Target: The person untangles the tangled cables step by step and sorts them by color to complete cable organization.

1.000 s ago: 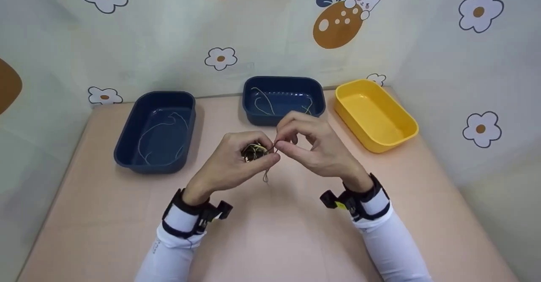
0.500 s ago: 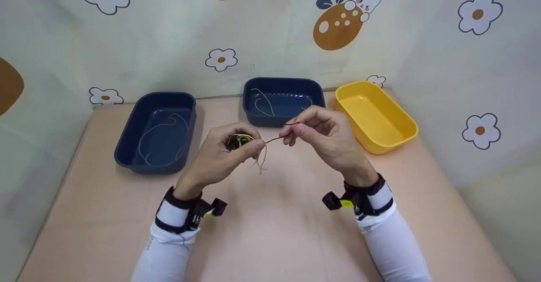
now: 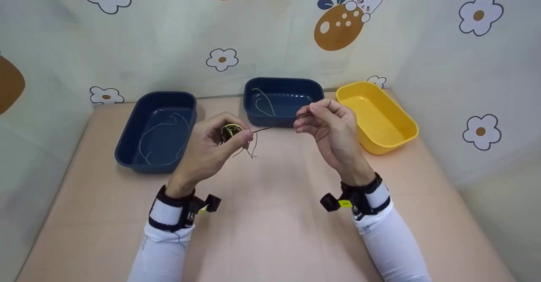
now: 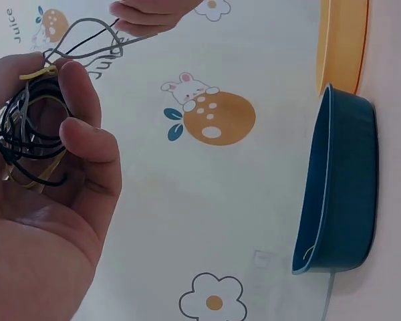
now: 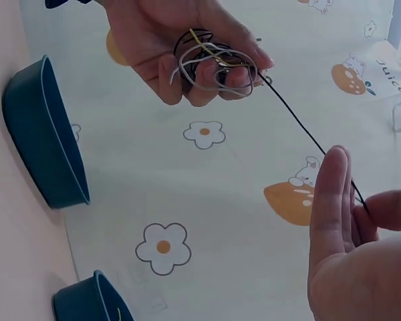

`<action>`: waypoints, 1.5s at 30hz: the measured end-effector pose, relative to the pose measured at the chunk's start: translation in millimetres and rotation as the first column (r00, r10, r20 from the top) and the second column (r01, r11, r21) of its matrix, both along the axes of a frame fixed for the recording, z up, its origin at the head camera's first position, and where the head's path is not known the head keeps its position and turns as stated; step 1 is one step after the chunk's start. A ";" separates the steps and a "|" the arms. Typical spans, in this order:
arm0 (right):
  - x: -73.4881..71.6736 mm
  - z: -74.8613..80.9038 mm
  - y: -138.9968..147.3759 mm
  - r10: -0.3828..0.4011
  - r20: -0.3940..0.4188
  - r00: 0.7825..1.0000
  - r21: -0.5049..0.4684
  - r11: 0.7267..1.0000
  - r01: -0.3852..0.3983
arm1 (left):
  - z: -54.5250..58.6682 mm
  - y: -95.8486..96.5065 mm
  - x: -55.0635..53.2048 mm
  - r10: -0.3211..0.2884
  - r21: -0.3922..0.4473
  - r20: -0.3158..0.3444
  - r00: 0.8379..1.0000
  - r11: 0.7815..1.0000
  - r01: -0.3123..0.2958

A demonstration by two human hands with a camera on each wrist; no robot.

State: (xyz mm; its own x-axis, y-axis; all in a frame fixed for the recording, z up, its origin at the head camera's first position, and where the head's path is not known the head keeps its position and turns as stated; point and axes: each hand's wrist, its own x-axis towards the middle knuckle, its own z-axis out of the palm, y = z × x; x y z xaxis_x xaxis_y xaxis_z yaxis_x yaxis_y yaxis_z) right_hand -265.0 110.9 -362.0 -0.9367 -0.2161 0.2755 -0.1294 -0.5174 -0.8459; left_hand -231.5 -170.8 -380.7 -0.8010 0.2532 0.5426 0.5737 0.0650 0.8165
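A tangled bundle of thin black, grey and yellow wires (image 4: 33, 134) sits in my left hand (image 3: 203, 151), whose fingers curl round it. Several pale loose ends (image 3: 253, 146) dangle below the thumb. From the bundle a black wire (image 5: 294, 117) runs straight across to my right hand (image 3: 336, 138). There the thumb and a finger pinch its far end, as the right wrist view shows. Both hands are raised above the table, apart from each other. Part of the bundle is hidden by the left fingers.
A dark blue bin (image 3: 148, 168) at the left holds pale wires (image 3: 141, 136). Another blue bin (image 3: 270, 120) stands at the back middle with yellowish wires (image 3: 269, 103) in it. To its right is a yellow bin (image 3: 382, 147). A patterned cloth (image 3: 169, 41) backs the pink-covered table (image 3: 270, 239).
The hands have drawn apart, the left going left and the right going right. A longer stretch of black wire now spans between them, pulled out from the bundle.
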 end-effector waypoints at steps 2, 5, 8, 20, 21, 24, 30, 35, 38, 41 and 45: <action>-1.6 -0.9 0.1 -0.043 0.040 0.998 0.032 0.999 0.041 | 0.2 -1.6 -0.4 0.025 0.007 -0.009 1.000 1.000 -0.025; -4.0 -3.2 1.1 -0.080 0.078 0.994 0.129 0.989 0.070 | 0.1 -3.4 -0.4 0.046 0.011 0.003 0.999 0.999 -0.046; -6.1 -7.1 2.6 -0.100 0.078 0.992 0.272 0.959 0.076 | 0.3 -4.4 0.4 0.050 -0.015 0.035 0.998 0.999 -0.049; -20.0 -24.4 -2.3 -0.313 -0.161 0.936 0.606 0.717 0.345 | -0.2 -6.0 0.3 0.022 -0.249 -0.092 0.995 0.967 -0.045; -21.0 -24.2 -2.1 -0.305 -0.096 0.947 0.565 0.767 0.304 | -0.6 -6.1 -0.4 0.032 -0.249 -0.104 0.994 0.967 -0.057; -22.9 -22.8 -1.0 -0.242 0.098 0.965 0.396 0.899 0.185 | -2.1 -6.5 -3.3 0.079 -0.219 -0.126 0.989 0.970 -0.106; -21.5 -22.2 0.9 -0.222 -0.029 0.975 0.466 0.860 0.209 | -2.3 -6.5 -4.5 0.132 -0.160 -0.106 0.986 0.976 -0.148; -15.3 -24.9 -2.0 -0.332 -0.443 0.833 0.522 0.660 0.540 | -2.7 -4.9 -4.5 0.132 -0.157 -0.072 0.989 0.977 -0.142; -11.4 -25.2 -6.4 -0.298 -0.675 0.675 0.408 0.612 0.678 | -3.1 -3.1 -4.7 0.131 -0.161 -0.056 0.990 0.977 -0.139; -7.4 -23.9 -11.7 -0.118 -0.842 0.526 0.341 0.640 0.689 | -3.3 -0.9 -4.3 0.109 -0.161 -0.042 0.993 0.980 -0.115; -3.2 -23.9 -19.6 0.142 -0.919 0.367 0.369 0.635 0.679 | -3.2 2.6 -3.0 0.038 -0.141 -0.006 0.999 0.989 -0.039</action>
